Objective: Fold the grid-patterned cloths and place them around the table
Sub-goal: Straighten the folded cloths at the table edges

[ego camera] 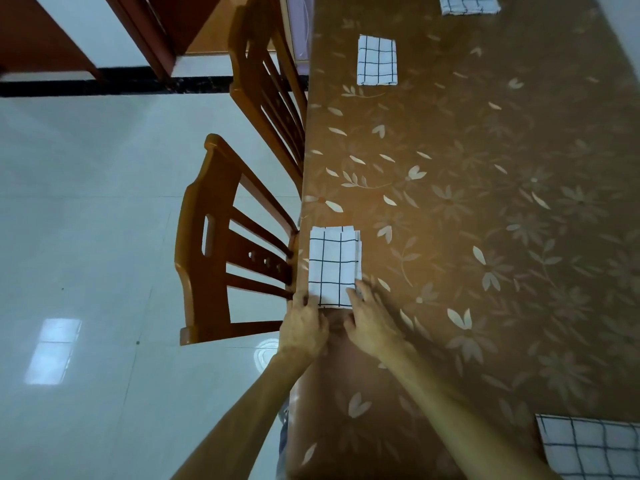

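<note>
A folded white cloth with a black grid (333,265) lies at the table's left edge, in front of the near chair. My left hand (304,327) touches its near left corner at the table edge. My right hand (369,322) rests its fingers on the near right corner. Another folded grid cloth (376,59) lies farther along the same edge. A third one (469,3) sits at the far end, cut off by the frame. A fourth grid cloth (592,445) lies at the near right corner of the view.
The table (485,202) wears a brown floral cover. Two wooden chairs (221,244) (266,88) stand tucked against its left side. Glossy pale floor tiles (86,237) spread to the left.
</note>
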